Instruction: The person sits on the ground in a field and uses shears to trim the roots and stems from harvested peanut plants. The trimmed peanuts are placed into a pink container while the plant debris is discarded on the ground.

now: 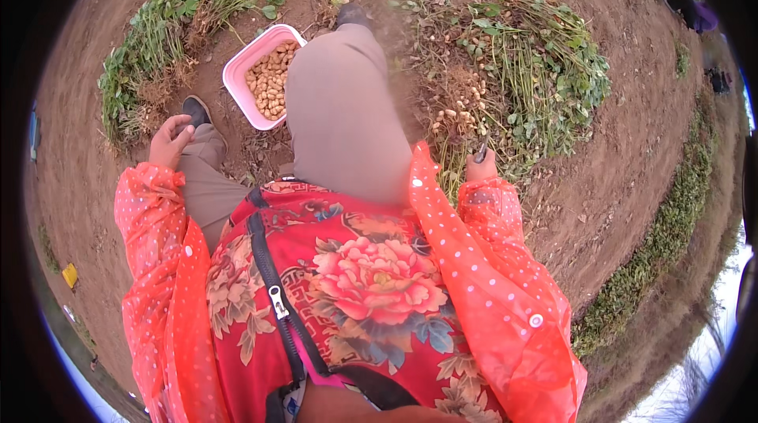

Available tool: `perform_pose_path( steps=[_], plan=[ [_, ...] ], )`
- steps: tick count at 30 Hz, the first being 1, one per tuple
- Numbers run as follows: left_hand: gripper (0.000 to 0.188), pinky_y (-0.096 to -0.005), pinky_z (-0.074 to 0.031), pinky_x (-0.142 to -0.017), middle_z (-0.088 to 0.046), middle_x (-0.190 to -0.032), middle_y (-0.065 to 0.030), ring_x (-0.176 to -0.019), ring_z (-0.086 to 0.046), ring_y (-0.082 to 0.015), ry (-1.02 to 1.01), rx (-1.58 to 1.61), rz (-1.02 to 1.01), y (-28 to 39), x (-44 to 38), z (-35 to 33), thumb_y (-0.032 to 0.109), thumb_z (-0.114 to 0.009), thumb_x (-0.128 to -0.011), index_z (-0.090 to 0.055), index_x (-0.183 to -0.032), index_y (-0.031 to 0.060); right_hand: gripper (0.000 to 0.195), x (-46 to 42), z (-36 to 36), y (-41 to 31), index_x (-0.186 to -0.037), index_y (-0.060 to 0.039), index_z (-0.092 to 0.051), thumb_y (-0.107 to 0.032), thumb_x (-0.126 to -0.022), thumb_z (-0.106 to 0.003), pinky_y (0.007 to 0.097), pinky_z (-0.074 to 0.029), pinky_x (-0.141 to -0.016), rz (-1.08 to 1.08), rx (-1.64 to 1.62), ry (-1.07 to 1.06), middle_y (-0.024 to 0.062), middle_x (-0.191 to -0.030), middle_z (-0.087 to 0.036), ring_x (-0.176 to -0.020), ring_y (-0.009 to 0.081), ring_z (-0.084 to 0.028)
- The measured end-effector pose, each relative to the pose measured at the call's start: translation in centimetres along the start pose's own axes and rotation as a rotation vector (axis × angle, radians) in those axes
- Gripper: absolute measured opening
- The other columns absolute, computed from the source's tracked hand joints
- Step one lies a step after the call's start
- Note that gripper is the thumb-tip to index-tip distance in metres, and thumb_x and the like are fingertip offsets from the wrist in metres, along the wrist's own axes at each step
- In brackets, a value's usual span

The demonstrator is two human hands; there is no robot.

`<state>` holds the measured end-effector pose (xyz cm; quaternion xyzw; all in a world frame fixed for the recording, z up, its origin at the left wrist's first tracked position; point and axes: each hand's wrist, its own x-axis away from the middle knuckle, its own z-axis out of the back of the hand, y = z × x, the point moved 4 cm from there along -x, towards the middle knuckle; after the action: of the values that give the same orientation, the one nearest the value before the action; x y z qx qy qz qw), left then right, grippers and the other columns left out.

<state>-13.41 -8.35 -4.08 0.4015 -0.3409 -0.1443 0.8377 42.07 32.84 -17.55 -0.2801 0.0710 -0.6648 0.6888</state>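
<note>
My left hand (170,141) hangs over my left knee near my shoe, its fingers loosely apart with nothing between them. At the edge of a heap of pulled peanut plants (536,76), my right hand (482,168) grips a small dark tool (481,153). The tool's working end is hard to make out. Just beyond it, clusters of peanut pods (459,118) still hang on the roots. Between my legs on the soil stands a pink plastic basin (240,73) with a pale outer side. Loose peanuts (272,82) cover its bottom; my right knee hides part of it.
Another heap of peanut plants (160,38) lies at the upper left, roots towards me. Bare brown soil (628,115) surrounds the heaps. A row of low green plants (663,245) runs along the right. Dark and purple items (696,11) sit far off at the upper right.
</note>
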Motion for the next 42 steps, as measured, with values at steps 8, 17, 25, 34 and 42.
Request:
perform_pose_path(
  steps=[8, 17, 25, 34, 42],
  plan=[
    [0.032, -0.0232, -0.046, -0.073, -0.061, -0.09, -0.0046, -0.08, -0.058, -0.0097, -0.022, -0.093, -0.064, 0.4, -0.5, -0.9, 0.014, -0.061, -0.086, -0.054, -0.113, -0.0006, 0.044, -5.2, -6.5, 3.1, -0.105, -0.0044, -0.055, -0.014, -0.063, -0.067, 0.0418, -0.046, -0.079, -0.285, 0.273, -0.055, 0.0164, -0.088, -0.063, -0.087, 0.0367, -0.062],
    [0.03, -0.0231, -0.046, -0.073, -0.059, -0.088, -0.0024, -0.08, -0.056, -0.009, -0.02, -0.062, -0.06, -1.1, -0.1, -0.3, 0.012, -0.061, -0.086, -0.054, -0.112, 0.0, 0.027, -6.3, 3.7, -7.7, -0.101, -0.0057, -0.055, -0.003, -0.076, -0.066, 0.0221, -0.036, -0.039, 0.247, -0.414, -0.091, -0.0002, -0.063, -0.054, -0.043, 0.0083, -0.045],
    [0.027, -0.023, -0.045, -0.072, -0.059, -0.085, -0.0014, -0.078, -0.055, -0.0078, 0.015, -0.152, -0.185, -0.4, -0.8, -0.9, 0.014, -0.063, -0.083, -0.058, -0.107, 0.0028, 0.023, -13.4, 11.1, -12.5, -0.089, -0.0051, -0.058, -0.008, -0.069, -0.067, 0.0307, -0.043, -0.044, 0.069, -0.472, -0.12, 0.0044, -0.061, -0.057, -0.047, 0.0147, -0.052],
    [0.027, -0.0239, -0.046, -0.07, -0.058, -0.084, -0.0008, -0.077, -0.055, -0.0083, -0.016, -0.057, -0.146, 1.0, -0.4, -1.4, 0.015, -0.064, -0.082, -0.058, -0.106, 0.0024, 0.032, -14.7, 9.9, -10.4, -0.101, -0.0046, -0.052, -0.004, -0.072, -0.066, 0.0284, -0.043, -0.042, -0.006, -0.406, -0.142, 0.0042, -0.064, -0.057, -0.045, 0.0128, -0.05],
    [0.028, -0.0258, -0.047, -0.071, -0.06, -0.083, -0.0018, -0.076, -0.056, -0.0098, -0.031, -0.146, -0.209, 1.1, -1.4, -2.2, 0.017, -0.065, -0.081, -0.059, -0.105, 0.004, 0.031, -17.4, 9.9, -9.3, -0.1, -0.0058, -0.053, -0.006, -0.072, -0.065, 0.0265, -0.04, -0.04, 0.342, -0.068, 0.053, 0.003, -0.063, -0.056, -0.043, 0.0117, -0.048]
  ],
)
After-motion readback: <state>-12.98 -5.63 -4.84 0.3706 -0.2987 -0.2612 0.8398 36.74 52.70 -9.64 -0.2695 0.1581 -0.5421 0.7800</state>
